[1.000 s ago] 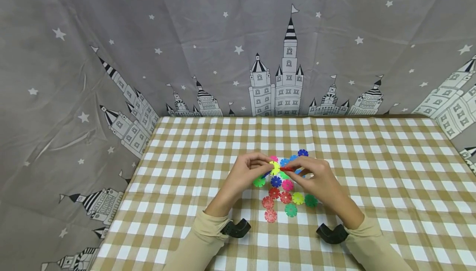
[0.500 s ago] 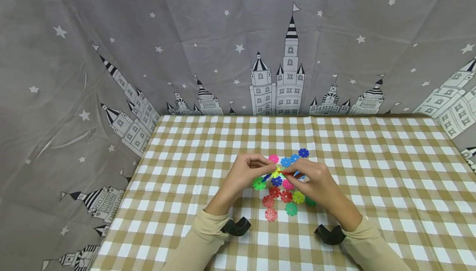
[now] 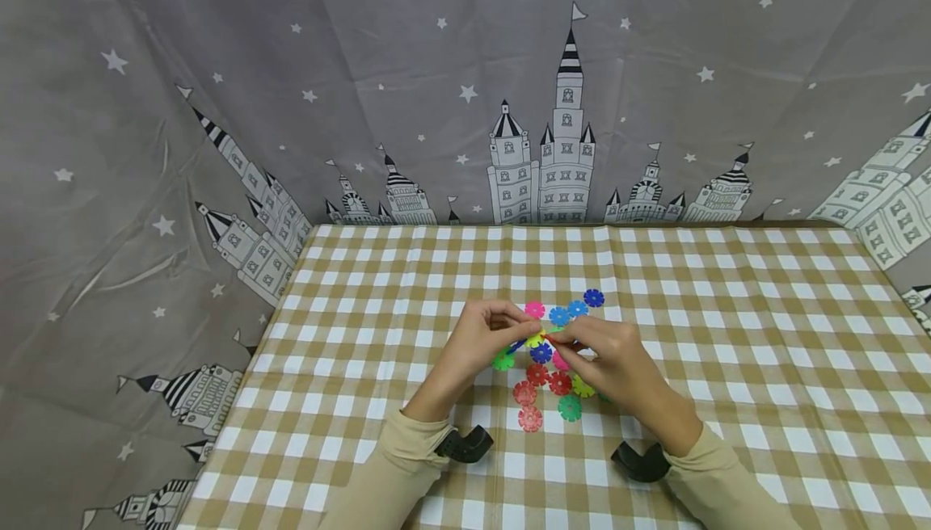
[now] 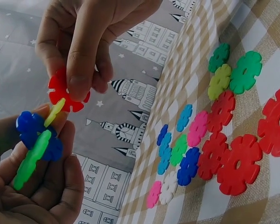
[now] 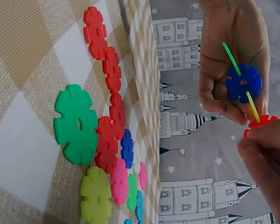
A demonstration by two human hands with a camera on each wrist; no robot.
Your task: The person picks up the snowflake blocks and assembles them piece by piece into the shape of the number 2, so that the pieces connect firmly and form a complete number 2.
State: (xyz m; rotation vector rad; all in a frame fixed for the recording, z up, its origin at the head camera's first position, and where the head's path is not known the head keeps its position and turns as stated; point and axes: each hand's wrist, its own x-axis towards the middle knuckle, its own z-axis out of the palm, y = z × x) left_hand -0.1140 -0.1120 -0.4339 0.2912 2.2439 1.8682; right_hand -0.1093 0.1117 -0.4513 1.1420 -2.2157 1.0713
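My left hand holds a short chain of notched plastic discs: a green disc, a blue disc and a yellow disc, slotted into one another at angles. Between thumb and forefinger my right hand pinches a red disc. The red disc's edge meets the yellow disc's edge, with the two set crosswise. How deep the slots engage is unclear. Both hands are raised above the table, close together, over the loose discs.
Loose notched discs lie flat on the checked tablecloth, including a dark blue disc, a pink disc, a light red disc and a green disc. A grey castle-print curtain hangs behind the table.
My right hand has shifted slightly left and down with the red disc. The yellow disc sits a little lower in the head view. My left hand has barely moved.
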